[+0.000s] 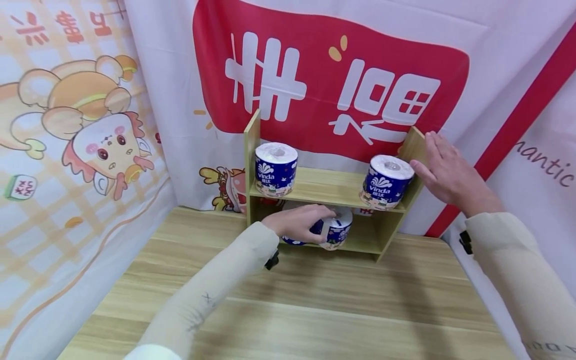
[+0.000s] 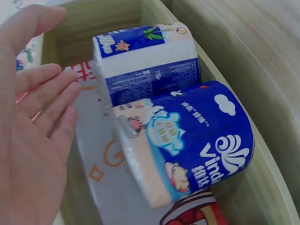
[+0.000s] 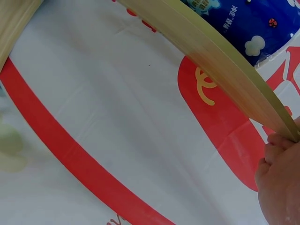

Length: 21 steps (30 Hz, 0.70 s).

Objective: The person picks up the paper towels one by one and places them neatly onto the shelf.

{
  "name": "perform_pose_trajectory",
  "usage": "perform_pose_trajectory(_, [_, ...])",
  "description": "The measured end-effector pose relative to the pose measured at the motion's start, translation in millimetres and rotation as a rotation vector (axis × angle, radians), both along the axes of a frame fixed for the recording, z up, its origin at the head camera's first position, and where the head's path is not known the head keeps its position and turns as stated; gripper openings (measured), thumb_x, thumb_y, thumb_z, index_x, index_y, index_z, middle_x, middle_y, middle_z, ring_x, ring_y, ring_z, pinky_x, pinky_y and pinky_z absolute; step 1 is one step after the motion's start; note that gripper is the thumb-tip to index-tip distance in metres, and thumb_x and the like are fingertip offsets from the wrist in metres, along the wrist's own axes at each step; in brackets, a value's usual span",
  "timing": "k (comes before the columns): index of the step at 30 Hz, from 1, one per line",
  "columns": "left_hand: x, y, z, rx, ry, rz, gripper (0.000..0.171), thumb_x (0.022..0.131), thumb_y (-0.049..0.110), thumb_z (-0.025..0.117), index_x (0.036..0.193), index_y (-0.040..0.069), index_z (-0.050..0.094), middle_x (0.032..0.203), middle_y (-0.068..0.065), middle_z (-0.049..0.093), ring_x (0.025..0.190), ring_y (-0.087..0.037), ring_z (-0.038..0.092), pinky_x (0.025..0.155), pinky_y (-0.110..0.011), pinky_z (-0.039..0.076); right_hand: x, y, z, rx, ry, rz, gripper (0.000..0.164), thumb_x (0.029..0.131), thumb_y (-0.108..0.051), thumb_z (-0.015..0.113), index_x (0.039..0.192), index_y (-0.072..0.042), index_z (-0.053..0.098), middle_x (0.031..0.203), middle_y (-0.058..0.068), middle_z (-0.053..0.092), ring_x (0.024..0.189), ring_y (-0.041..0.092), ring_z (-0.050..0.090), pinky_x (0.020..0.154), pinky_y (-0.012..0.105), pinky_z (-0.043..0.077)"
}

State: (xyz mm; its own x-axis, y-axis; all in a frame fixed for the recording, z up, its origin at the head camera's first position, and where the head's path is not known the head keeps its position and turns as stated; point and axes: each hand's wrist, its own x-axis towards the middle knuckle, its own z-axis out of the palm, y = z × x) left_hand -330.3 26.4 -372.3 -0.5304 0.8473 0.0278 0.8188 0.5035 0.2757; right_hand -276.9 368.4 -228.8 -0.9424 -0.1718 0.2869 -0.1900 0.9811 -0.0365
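My left hand (image 1: 302, 222) reaches into the lower level of a small wooden shelf (image 1: 324, 187). Its fingers are spread loosely beside two blue Vinda toilet rolls, a front-facing toilet roll (image 2: 201, 140) and another toilet roll (image 2: 147, 68) lying against it; they are not wrapped around either. In the head view this hand partly covers both. At the shelf's upper right corner, my right hand (image 1: 443, 172) grips the side panel (image 3: 234, 79), thumb toward the inside and fingers on the outer face. Near that thumb stands an upright toilet roll (image 1: 387, 182).
Another upright toilet roll (image 1: 275, 170) occupies the left end of the upper level. The shelf stands on a wood-grain table (image 1: 288, 310), against a printed cloth backdrop (image 1: 171, 100) with red and white lettering. A cartoon-printed cloth (image 1: 67, 165) borders the left side.
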Motion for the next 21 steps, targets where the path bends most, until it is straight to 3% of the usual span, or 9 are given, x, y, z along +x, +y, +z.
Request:
perform_pose_trajectory(3, [9.6, -10.0, 8.6, -0.017, -0.008, 0.005, 0.071, 0.091, 0.049, 0.058, 0.151, 0.019, 0.034, 0.155, 0.004, 0.037, 0.142, -0.012, 0.035, 0.118, -0.034, 0.033, -0.1, -0.6, 1.4, 0.015, -0.010, -0.002, 0.086, 0.097, -0.055, 0.037, 0.154, -0.019, -0.015, 0.164, 0.010, -0.012, 0.151, 0.040, -0.007, 0.113, 0.071, 0.014])
perform_pose_trajectory(8, [21.7, -29.7, 14.0, -0.044, 0.064, -0.002, 0.074, 0.092, 0.053, 0.055, 0.152, 0.020, 0.030, 0.157, 0.003, 0.034, 0.145, -0.013, 0.032, 0.119, -0.035, 0.031, 0.4, -2.3, 4.7, 0.045, -0.033, -0.007, 0.087, 0.096, -0.058, 0.036, 0.154, -0.019, -0.015, 0.164, 0.011, -0.014, 0.150, 0.041, -0.008, 0.110, 0.073, 0.016])
perform_pose_trajectory(15, [39.5, -61.9, 10.5, -0.078, 0.228, 0.049, 0.074, 0.095, 0.061, 0.040, 0.155, 0.022, 0.023, 0.161, 0.004, 0.027, 0.148, -0.016, 0.027, 0.122, -0.037, 0.026, 10.3, -5.6, 10.5, 0.077, -0.045, -0.019, 0.088, 0.095, -0.060, 0.036, 0.155, -0.017, -0.013, 0.164, 0.013, -0.012, 0.150, 0.042, -0.005, 0.110, 0.074, 0.018])
perform_pose_trajectory(21, [53.5, -93.7, 0.5, -0.073, 0.371, 0.117, 0.077, 0.096, 0.062, 0.034, 0.156, 0.015, 0.018, 0.163, -0.003, 0.022, 0.150, -0.021, 0.023, 0.123, -0.041, 0.020, 28.0, -6.1, 6.2, 0.115, 0.021, 0.000, 0.089, 0.095, -0.059, 0.038, 0.155, -0.017, -0.012, 0.164, 0.010, -0.013, 0.151, 0.039, -0.007, 0.116, 0.067, 0.012])
